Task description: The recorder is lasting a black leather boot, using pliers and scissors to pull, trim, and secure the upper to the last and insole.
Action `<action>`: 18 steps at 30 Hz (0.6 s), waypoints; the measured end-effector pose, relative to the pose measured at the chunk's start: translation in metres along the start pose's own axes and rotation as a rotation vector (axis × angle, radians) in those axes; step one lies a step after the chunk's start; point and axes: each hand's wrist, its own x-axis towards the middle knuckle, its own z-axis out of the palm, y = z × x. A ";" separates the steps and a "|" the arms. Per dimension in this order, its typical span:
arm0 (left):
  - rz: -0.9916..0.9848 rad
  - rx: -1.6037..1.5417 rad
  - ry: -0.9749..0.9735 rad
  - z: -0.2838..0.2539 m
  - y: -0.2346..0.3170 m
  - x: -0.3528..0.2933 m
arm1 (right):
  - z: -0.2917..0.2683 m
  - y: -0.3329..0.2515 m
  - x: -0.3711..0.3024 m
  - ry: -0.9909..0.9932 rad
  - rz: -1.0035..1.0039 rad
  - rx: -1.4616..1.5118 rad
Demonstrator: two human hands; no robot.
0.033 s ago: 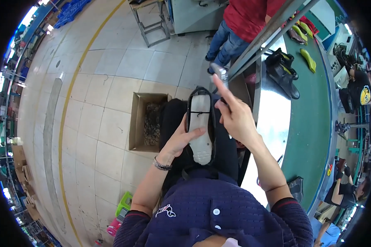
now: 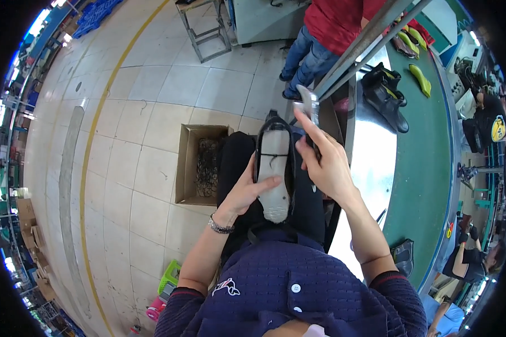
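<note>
Clearly, the black shoe upper with a long pale-grey sole board [image 2: 275,170] lies between the two hands, board side up, over the lap's dark trousers [image 2: 312,216]; whether it rests on them is hidden. The left hand [image 2: 243,194] holds it by its left edge, thumb flat on the board, other fingers mostly out of sight beneath. A thin black cord [image 2: 275,155] crosses the board beyond that thumb. Just beside its right edge, apart from it, the right hand [image 2: 330,168] grips a silvery metal-headed hand tool [image 2: 311,109], index finger stretched along it. Further right, black leather shoes [image 2: 385,98] stand near the left edge of the long green-topped table [image 2: 421,168].
</note>
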 end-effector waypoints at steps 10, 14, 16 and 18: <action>0.221 0.441 -0.324 -0.033 -0.060 -0.008 | 0.062 0.055 -0.105 0.040 0.008 0.057; 0.153 0.202 -0.483 -0.052 -0.061 -0.011 | 0.074 0.068 -0.122 0.000 0.018 0.076; 0.174 0.162 -0.382 -0.042 -0.053 -0.003 | 0.076 0.069 -0.122 0.021 0.052 0.107; 0.260 0.142 -0.222 -0.023 -0.044 0.012 | 0.077 0.075 -0.122 0.014 0.041 0.065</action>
